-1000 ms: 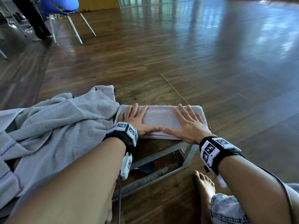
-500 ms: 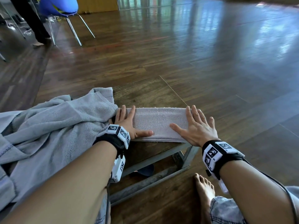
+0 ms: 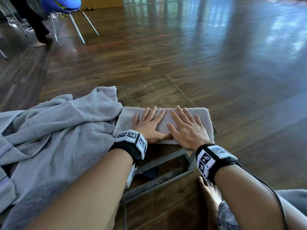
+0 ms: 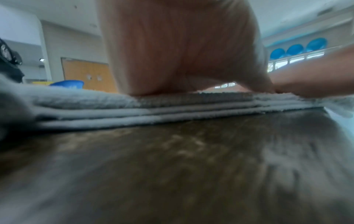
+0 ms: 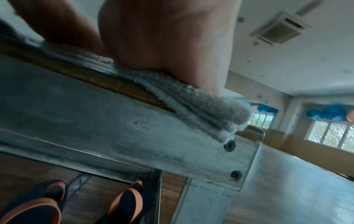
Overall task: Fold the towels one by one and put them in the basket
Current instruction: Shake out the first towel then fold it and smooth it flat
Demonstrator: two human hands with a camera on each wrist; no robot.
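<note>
Big rumpled blue-grey terry towel pile (image 3: 54, 130) sits left on the wooden tabletop (image 3: 149, 97). Left hand (image 3: 147, 125) and right hand (image 3: 186, 130) lie flat, fingers straight, pressing the small folded grey towel (image 3: 203, 123). It overhangs the corner, so it might slip off. No readable writing, no basket visible.

The folded towel (image 3: 201, 119) is pale grey, with a faint beige cast beside the bluer grey of the loose towel (image 3: 63, 130) heaped to its left, which bears a thin dark dashed stripe near one end. Under the folded towel, the table (image 3: 149, 97) is dark brown wood grain on a dull grey metal frame (image 5: 134, 121). The wristbands (image 3: 209, 156) are black with black-and-white square markers. Far behind the folded towel, the chair (image 3: 61, 4) is bright blue.
</note>
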